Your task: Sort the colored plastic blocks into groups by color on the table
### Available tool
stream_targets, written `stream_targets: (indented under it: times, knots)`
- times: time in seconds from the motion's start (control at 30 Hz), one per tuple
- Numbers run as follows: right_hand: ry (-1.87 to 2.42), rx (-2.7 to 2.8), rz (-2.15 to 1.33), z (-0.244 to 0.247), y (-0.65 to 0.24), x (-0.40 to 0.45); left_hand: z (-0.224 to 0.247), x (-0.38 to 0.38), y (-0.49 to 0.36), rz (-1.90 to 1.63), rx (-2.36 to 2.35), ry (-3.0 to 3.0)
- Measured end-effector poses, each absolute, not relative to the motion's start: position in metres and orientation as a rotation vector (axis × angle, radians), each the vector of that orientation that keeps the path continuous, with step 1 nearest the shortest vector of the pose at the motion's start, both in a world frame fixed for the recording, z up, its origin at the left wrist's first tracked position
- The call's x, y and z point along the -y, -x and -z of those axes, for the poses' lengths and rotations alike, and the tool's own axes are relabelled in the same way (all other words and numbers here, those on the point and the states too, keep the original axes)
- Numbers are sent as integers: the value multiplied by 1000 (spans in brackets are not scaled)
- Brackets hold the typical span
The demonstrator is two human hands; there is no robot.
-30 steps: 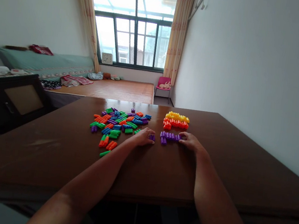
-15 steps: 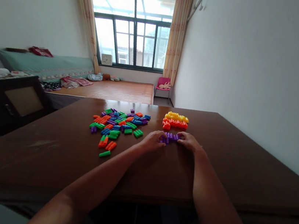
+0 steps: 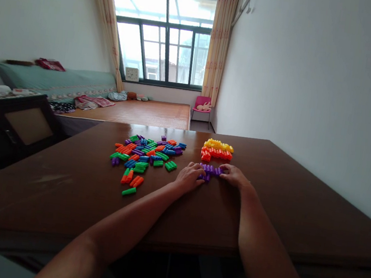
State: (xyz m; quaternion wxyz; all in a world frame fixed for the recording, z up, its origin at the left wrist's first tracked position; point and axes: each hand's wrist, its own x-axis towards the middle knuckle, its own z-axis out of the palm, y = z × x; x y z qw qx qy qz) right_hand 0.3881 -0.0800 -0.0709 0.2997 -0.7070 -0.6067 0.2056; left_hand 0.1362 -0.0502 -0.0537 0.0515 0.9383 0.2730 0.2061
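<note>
Forearms are stretched forward; left hand and right hand are held near each other, fingers curled.

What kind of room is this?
Probably a bedroom in somebody's home: past the table there's what looks like a big bed, a window with long curtains, and a pink chair holding a soft toy.

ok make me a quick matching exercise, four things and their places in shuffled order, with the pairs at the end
Things
1. left hand
2. right hand
3. orange row
4. clock

Places
A. between the yellow row and the purple row
B. at the window
C. at the purple row's right end
D. at the purple row's left end

Pairs: 1-D, 2-C, 3-A, 4-B
</note>
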Motion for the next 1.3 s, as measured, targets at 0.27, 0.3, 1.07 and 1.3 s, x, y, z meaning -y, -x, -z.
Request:
stream_targets:
  times: [0.27, 0.3, 1.07, 1.3]
  knots:
    - [1796, 1620, -560, 69, -385, 85, 59, 52, -138, -647, -899, -2811]
    - [1789, 1610, -574, 69, -385, 86, 60, 53, -138, -656, -899, -2812]
    - [1987, 1464, -132, 83, -393, 72, -2, -85, 29, -545, -1684, -2435]
    - [1958, 1487, -113, 85, -391, 71, 5, -123, 77, -551, -1845, -2351]
